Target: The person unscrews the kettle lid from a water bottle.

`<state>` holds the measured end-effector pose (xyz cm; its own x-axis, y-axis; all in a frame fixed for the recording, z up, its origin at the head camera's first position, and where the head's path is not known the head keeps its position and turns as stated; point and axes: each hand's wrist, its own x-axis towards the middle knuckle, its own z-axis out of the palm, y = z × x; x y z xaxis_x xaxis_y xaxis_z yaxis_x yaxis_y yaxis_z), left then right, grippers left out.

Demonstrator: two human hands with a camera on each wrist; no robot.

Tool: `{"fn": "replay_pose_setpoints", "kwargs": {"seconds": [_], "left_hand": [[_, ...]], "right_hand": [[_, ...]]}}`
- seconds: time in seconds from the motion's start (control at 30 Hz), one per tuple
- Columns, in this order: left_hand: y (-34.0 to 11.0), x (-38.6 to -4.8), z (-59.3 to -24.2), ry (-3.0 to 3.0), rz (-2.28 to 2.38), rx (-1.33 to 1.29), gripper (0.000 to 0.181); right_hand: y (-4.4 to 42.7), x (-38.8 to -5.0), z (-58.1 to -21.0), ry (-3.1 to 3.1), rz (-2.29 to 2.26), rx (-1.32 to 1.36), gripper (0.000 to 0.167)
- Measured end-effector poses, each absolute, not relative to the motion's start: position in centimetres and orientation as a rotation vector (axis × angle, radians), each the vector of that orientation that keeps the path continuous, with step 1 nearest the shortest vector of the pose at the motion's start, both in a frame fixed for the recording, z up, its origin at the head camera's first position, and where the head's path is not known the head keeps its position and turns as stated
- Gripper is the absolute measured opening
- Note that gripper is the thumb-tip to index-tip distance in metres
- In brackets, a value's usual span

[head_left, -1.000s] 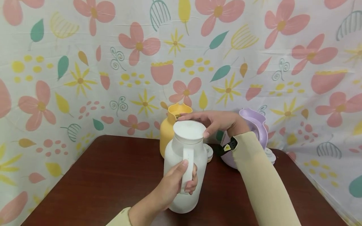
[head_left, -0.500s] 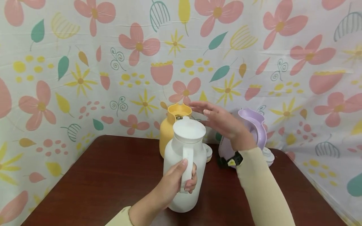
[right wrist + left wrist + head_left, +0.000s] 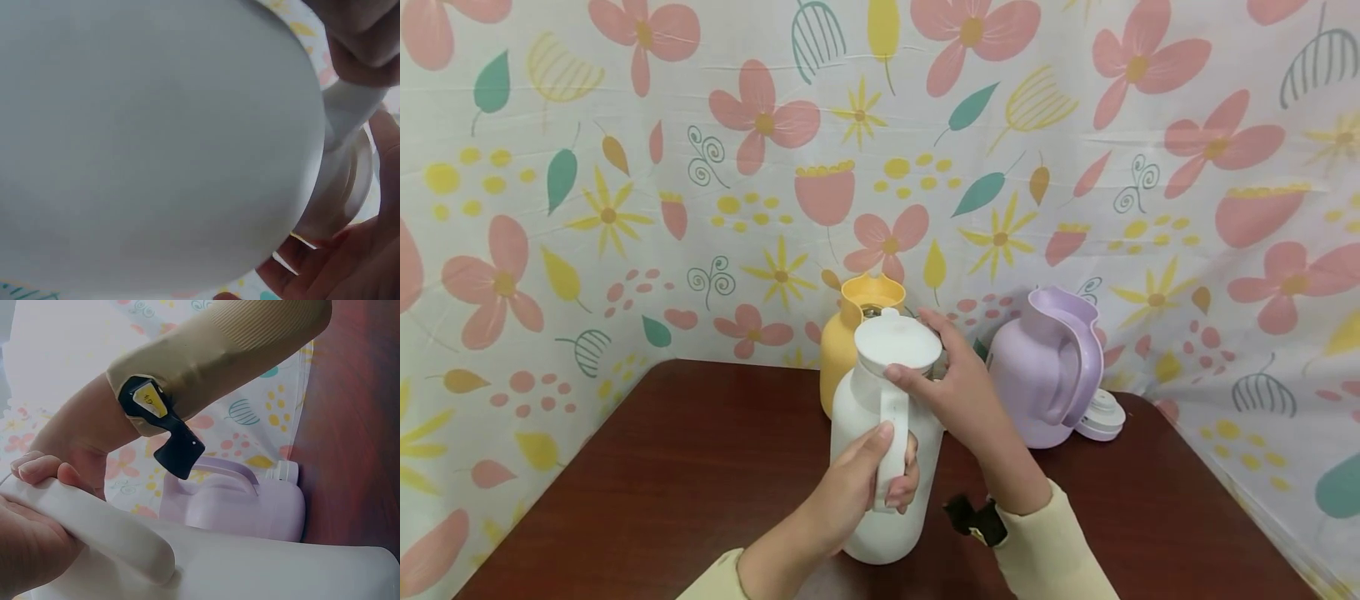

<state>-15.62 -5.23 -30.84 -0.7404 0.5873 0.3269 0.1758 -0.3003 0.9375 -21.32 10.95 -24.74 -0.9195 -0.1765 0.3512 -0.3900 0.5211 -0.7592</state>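
Note:
A white thermos jug (image 3: 880,533) stands upright on the table in front of me, its round white lid (image 3: 897,340) seated on the neck. My left hand (image 3: 859,477) grips the jug's handle (image 3: 112,525), thumb lying along the top. With thumb on the lid's near rim and fingers round its right side, my right hand (image 3: 964,392) grasps the lid. In the right wrist view, the jug's body (image 3: 156,144) fills most of the picture, and the right fingers (image 3: 312,269) reach up by the neck. The lid's far side is partly hidden from the right hand's fingertips.
Close behind the white jug stands a yellow thermos jug (image 3: 838,367), its top uncovered. A purple thermos jug (image 3: 1026,383) is at the back right, beside a white stopper (image 3: 1102,415). A floral cloth (image 3: 775,183) hangs behind the dark wooden table (image 3: 647,467).
My right hand lifted off the lid's top toward the back right, then came down and nearer to hold the lid's right side. The left hand and the jug stayed put.

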Motion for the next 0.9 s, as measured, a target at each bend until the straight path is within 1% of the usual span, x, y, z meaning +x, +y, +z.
{"fn": "replay_pose_setpoints", "kwargs": {"seconds": [0.3,0.5,0.7,0.9], "left_hand": [[-5.1,-15.7,-30.9,1.648,2.131,0.975,0.06],[-5.1,-15.6,-31.0,1.655,2.131,0.979,0.06],[-5.0,-15.6,-31.0,1.673,2.133,0.985,0.059],[-5.1,-15.6,-31.0,1.663,2.145,0.988,0.059]], "right_hand": [[10.2,-21.0,-24.0,-2.572,1.359,0.384,0.085],[10.2,-21.4,-24.3,-2.538,1.364,0.405,0.081],[10.7,-22.0,-24.7,-2.491,1.385,0.502,0.076],[11.6,-23.0,-24.5,-2.499,1.36,0.678,0.07]]}}
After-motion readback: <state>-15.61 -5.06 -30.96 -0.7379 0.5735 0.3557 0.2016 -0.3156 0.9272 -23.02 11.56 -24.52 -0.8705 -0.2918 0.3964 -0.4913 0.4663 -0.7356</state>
